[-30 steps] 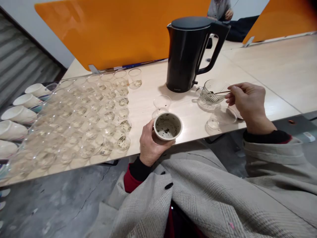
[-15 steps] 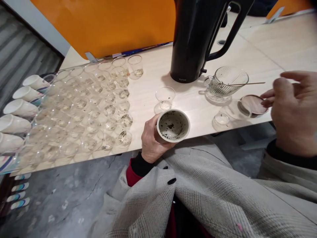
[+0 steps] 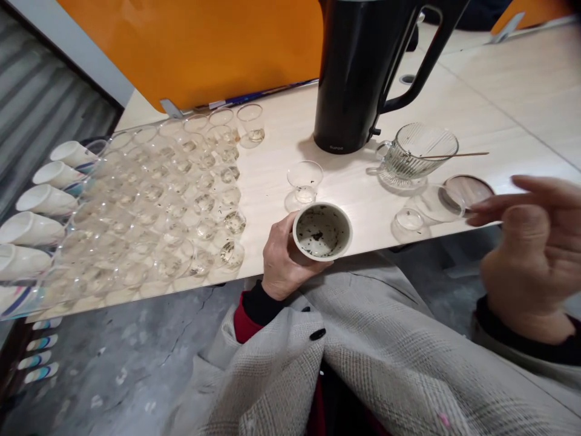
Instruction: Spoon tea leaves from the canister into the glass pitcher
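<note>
Left grip: we see the left hand (image 3: 281,257) wrapped around a round, off-white ceramic cup (image 3: 322,231), mouth upward, at the pale wood-grain table's (image 3: 272,163) front edge.
Right grip: the right hand (image 3: 526,248) has fingers loosely spread, holding nothing we can see, near a lone clear plastic cup (image 3: 422,209); contact we cannot tell.
Rows: many small transparent cups (image 3: 158,203) hold pale liquid; we judge them largely done.
Ceramic interior: dark flecks cling there, not yet cleared.
Thin brown stick (image 3: 467,155): rests, unheld, in a ribbed clear glass cup (image 3: 415,154).
</note>
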Demonstrator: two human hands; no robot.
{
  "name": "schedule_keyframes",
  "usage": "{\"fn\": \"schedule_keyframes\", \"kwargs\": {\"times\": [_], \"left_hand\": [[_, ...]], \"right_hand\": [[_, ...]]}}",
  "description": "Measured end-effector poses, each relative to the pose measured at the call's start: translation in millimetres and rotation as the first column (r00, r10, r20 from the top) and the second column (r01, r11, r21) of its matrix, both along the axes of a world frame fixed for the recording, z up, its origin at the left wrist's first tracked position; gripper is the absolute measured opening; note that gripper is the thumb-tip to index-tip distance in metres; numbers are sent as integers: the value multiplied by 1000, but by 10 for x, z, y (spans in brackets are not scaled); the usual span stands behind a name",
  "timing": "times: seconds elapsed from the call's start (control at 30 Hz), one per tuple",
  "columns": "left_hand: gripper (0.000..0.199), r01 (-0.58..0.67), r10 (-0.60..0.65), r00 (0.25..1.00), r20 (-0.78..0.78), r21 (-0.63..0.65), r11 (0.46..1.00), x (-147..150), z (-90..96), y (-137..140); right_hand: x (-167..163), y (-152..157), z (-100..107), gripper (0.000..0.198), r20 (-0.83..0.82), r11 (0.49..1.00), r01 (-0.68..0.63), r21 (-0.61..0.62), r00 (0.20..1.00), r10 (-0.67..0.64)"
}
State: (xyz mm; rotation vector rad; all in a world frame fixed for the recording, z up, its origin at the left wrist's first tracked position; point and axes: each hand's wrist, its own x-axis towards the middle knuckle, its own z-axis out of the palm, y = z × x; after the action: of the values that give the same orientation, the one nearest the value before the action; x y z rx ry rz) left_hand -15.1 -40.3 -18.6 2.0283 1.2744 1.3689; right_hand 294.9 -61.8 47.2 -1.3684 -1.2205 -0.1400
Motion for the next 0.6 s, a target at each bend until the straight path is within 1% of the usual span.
{"fn": "schedule_keyframes", "kwargs": {"times": [0.03,0.07,0.1,0.17,0.2,0.23,0.27,0.33,0.4,0.5,0.6], "left_hand": [[99,-1,1,1000,-11,-15,1000,3,11,4],[98,-3,3,1000,-22,-33,999,7,24,7],[98,-9,7,999,-32,-54,998,12,37,8],[97,-14,11,999,-38,-92,996,23,61,7],[96,-10,7,999,-36,-102,995,30,69,7],[95,-2,-2,999,-34,-101,995,36,72,7],[95,12,-15,999,-34,-92,996,41,71,9],[95,41,-43,998,-41,-51,998,49,58,18],[93,61,-62,997,-53,-9,998,52,33,31],[90,82,-80,994,-75,24,996,53,-10,49],[88,101,-97,992,-79,39,994,58,-33,58]], "right_hand": [[-101,-28,6,35,26,994,-110,8,994,110],[-205,-53,5,36,44,970,-243,-18,969,244],[-307,-73,-5,43,47,922,-378,-76,923,382],[-493,-81,-44,64,26,784,-582,-216,800,600],[-574,-68,-72,75,26,722,-639,-265,744,668],[-645,-48,-104,85,39,681,-668,-300,705,708],[-708,-21,-138,93,60,662,-674,-329,685,726],[-805,36,-211,105,96,659,-658,-365,678,729],[-872,84,-282,111,122,670,-635,-384,685,718],[-936,128,-361,112,142,683,-619,-387,692,708],[-977,150,-399,108,146,696,-614,-373,702,697]]}}
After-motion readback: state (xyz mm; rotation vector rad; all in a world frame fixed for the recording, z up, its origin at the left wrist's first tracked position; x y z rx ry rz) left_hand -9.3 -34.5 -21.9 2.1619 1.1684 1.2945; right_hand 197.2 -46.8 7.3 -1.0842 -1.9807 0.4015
